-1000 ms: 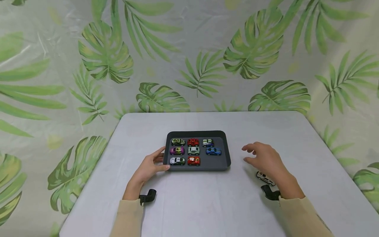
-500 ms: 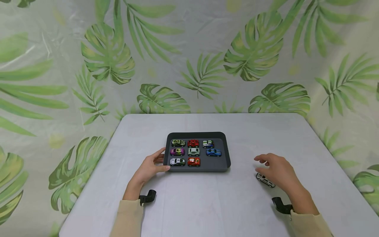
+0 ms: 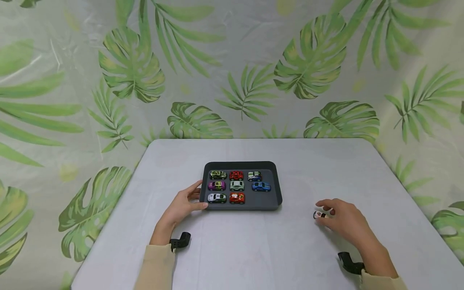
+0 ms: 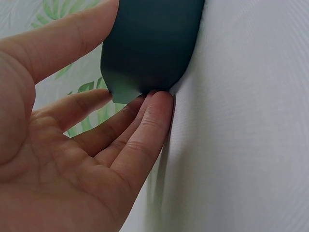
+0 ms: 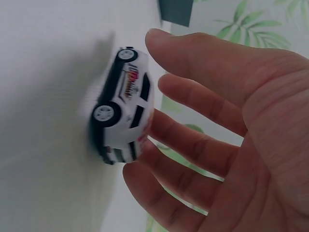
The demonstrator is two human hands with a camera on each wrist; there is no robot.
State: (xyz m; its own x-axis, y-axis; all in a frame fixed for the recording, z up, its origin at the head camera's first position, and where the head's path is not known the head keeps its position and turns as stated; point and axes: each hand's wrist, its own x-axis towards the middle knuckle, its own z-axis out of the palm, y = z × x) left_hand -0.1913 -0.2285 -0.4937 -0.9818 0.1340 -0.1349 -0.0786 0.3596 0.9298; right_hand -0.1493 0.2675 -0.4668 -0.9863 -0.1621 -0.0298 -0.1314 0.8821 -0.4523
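Note:
A dark grey tray (image 3: 262, 201) lies mid-table with several small toy cars in rows. My left hand (image 3: 184, 203) holds its left side, the thumb at the front corner and the fingers along the outer wall; in the left wrist view the fingertips meet the dark tray wall (image 4: 149, 43). To the right of the tray, a white toy car (image 5: 123, 104) with black trim and pink-red markings stands on the cloth. My right hand (image 3: 344, 219) reaches over it, thumb and fingers spread on either side. In the right wrist view the thumb is apart from the car, with fingers behind it.
Inside the tray, a blue car (image 3: 261, 186) and a red car (image 3: 237, 197) sit next to bare tray floor at the front right. A white cloth (image 3: 253, 249) covers the table. A leaf-patterned sheet (image 3: 246, 60) hangs behind it.
My right hand has moved down and to the right, away from the tray's side, and lowered around the white toy car. The left hand and tray have stayed in place.

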